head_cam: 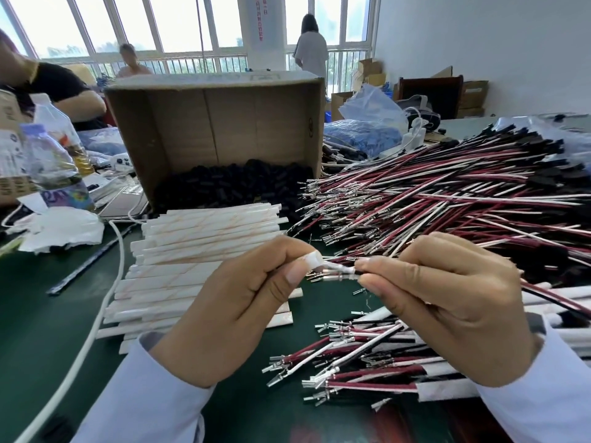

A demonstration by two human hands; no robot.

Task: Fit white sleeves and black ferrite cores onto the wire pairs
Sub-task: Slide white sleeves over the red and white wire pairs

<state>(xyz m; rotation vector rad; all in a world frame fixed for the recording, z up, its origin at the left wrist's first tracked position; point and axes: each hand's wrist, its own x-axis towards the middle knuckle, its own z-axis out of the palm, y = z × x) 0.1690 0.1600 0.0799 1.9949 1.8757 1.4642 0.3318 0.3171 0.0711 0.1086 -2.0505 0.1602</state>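
My left hand (243, 302) pinches the end of a white sleeve (335, 269) between thumb and forefinger. My right hand (447, 302) grips a red-and-white wire pair (550, 294) whose metal terminal ends meet the sleeve between my fingertips. The pair trails off to the right behind my right hand. A stack of flat white sleeves (198, 247) lies just beyond my left hand. Black ferrite cores (236, 183) fill the bottom of an open cardboard box (179, 123) behind the stack. A big heap of loose wire pairs (447, 199) spreads over the right side.
Finished wire pairs with sleeves (377, 362) lie under my right hand on the green mat (41, 314). A white cable (105, 302) crosses the left side. Bottles (54, 161) and a crumpled bag (60, 228) stand at left. Other people are behind the box, near the windows.
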